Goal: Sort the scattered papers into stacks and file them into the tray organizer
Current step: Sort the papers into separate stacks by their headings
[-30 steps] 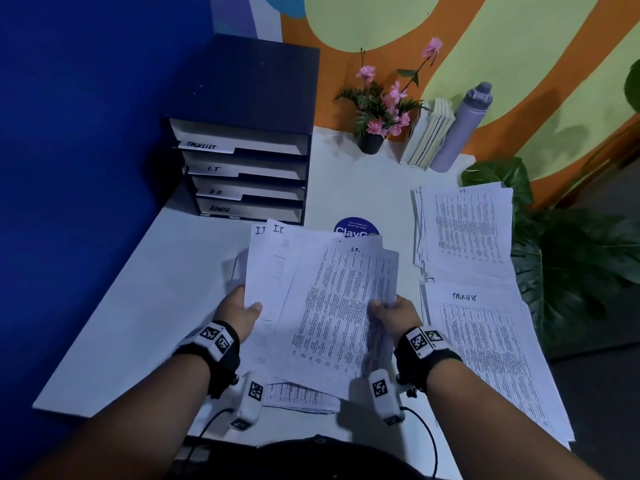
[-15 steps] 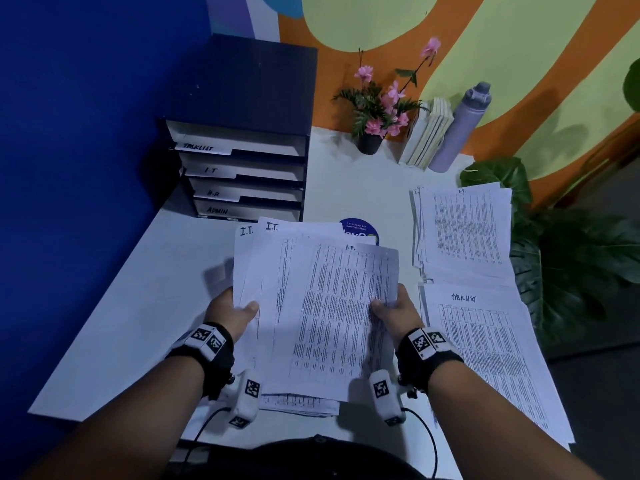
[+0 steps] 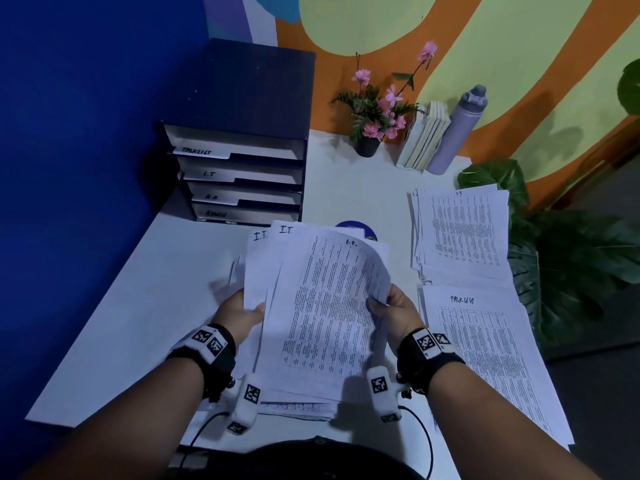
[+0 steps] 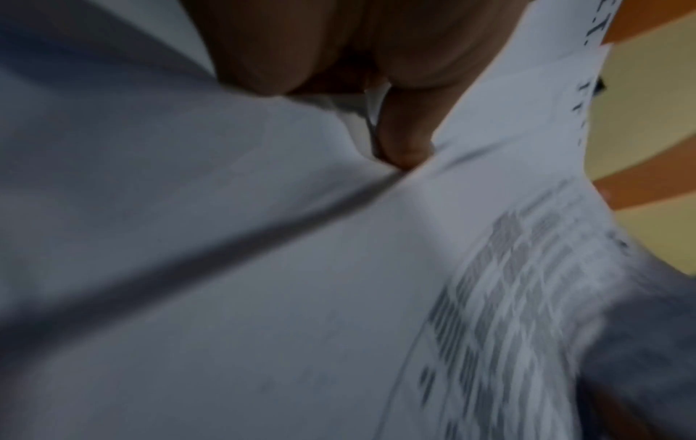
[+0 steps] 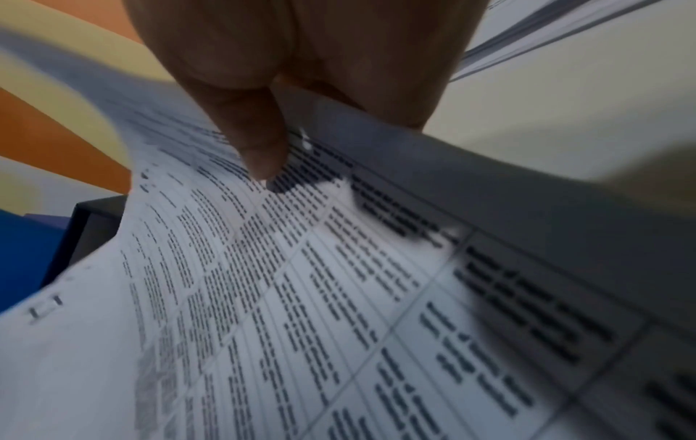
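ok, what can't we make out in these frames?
- Printed rows on the held sheets: too small in head view, motion-blurred in both wrist views.
- Left hand fingers: hidden under the sheets.
- Blue sticker: mostly covered by the sheets.
- Tray organizer contents: too dark.

Black wristbands [image 3: 217, 355], white coded tags, black cables.

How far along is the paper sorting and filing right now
Done: two sorted stacks lie on the table's right side, an I.T stack and a TASKLIST stack. In hand: left hand and right hand grip a loose I.T bundle, more sheets beneath. Left: filing, since the tray organizer slots look unfilled.
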Demonstrator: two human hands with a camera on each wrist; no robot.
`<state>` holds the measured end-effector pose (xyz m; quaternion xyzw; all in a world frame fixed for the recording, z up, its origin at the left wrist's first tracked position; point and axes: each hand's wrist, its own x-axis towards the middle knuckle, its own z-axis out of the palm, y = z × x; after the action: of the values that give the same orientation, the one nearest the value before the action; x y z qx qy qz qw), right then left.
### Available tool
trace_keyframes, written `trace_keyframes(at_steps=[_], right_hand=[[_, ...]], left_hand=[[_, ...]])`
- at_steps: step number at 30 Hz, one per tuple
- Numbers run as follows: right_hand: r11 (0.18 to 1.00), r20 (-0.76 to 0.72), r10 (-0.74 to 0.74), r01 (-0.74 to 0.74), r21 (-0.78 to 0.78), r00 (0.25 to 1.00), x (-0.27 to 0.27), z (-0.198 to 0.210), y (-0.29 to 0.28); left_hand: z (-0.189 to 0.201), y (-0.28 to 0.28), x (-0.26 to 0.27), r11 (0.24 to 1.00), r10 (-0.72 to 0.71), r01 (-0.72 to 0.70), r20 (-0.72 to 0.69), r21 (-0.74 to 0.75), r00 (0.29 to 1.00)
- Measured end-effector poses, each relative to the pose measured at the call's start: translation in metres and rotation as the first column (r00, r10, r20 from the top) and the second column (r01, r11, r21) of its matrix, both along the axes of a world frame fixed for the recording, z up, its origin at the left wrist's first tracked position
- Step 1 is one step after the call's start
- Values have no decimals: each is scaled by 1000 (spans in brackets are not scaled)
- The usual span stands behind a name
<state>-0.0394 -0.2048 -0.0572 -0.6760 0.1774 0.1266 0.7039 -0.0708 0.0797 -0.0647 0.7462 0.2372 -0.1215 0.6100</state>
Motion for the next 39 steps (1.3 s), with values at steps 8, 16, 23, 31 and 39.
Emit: trace_keyframes(at_steps=[8, 16, 23, 31, 39], right_hand=[[994, 214, -52, 71, -84, 976, 14, 51, 27], [990, 369, -117, 140, -35, 922, 2, 93, 49], [958, 117, 75, -39, -286, 990, -1, 40, 40], [973, 46, -73, 81, -214, 996, 9, 41, -3], [861, -46, -498, 487, -146, 866, 54, 45, -111]], left_hand=[[42, -31, 19, 996, -23, 12, 128, 85, 992], [85, -35, 27, 989, 136, -149, 385, 5, 913], [68, -42, 23, 973, 211, -226, 234, 40, 949], [57, -53, 47, 992, 114, -103, 164, -77, 980], [19, -67, 29, 934, -168, 170, -35, 314, 985]])
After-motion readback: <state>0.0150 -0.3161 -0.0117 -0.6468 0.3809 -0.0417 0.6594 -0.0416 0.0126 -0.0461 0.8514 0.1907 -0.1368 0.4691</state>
